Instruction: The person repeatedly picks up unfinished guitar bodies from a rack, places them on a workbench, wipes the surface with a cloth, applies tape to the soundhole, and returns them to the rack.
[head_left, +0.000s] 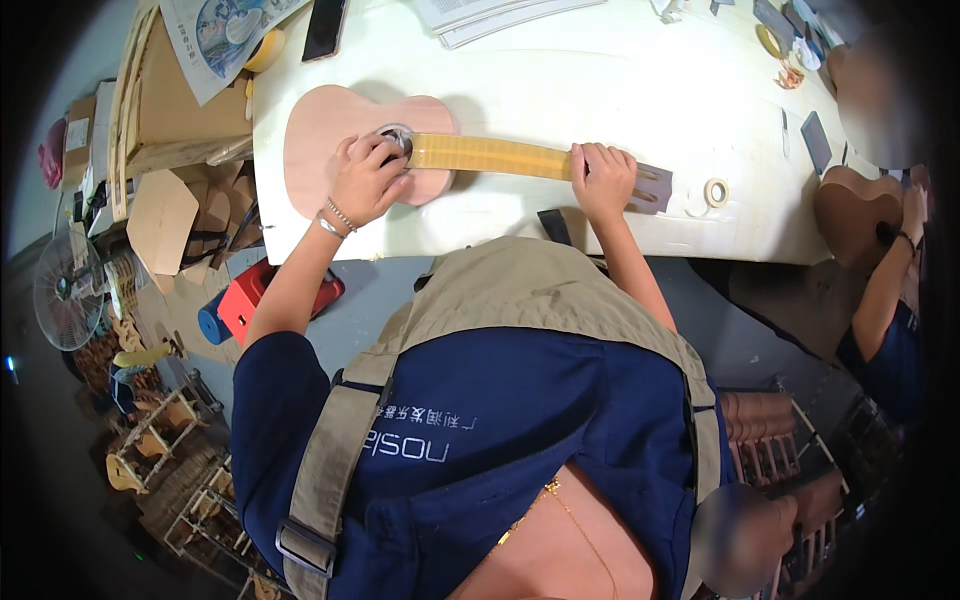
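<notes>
An unfinished ukulele (320, 150) lies across the white table with its pale pinkish body to the left. Yellow tape (490, 154) covers its fretboard, and the slotted headstock (655, 188) points right. My left hand (368, 180) rests over the body at the sound hole (398, 138), fingers curled at its edge and fingertips partly hidden. Whether a small thing is pinched there I cannot make out. Near the headstock, my right hand (605, 180) is closed round the neck.
On the table (560, 80) are a phone (325, 28), a stack of papers (500, 15), a masking tape roll (716, 192) and a dark flat block (815, 140). A co-worker's arm (885, 275) holds another ukulele body (850, 215) at right. A red stool (260, 300) stands below left.
</notes>
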